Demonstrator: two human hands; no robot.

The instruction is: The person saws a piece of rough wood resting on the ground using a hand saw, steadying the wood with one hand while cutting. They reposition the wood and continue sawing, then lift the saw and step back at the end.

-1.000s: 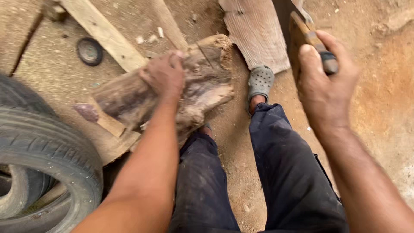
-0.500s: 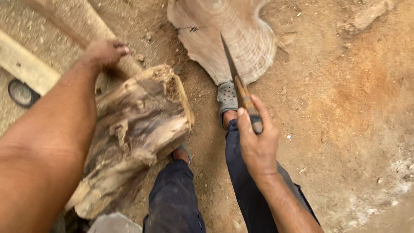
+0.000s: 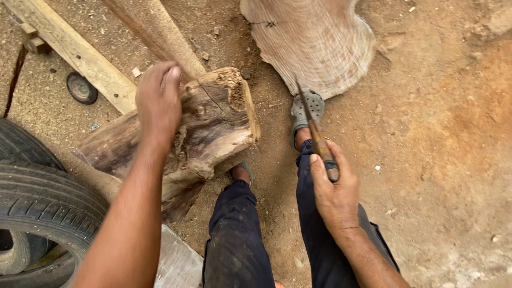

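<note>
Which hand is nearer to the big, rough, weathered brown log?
Left. The left hand rests on top of the rough brown log; the right hand, gripping a wooden-handled blade, is apart to its right.

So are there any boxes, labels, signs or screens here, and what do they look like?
None in view: no packages, labels, signs or screens.
Only bare things show: the left hand rests on a rough brown log.
The right hand holds a knife with a wooden handle.
A black tyre lies at the left on the dirt ground.
</note>
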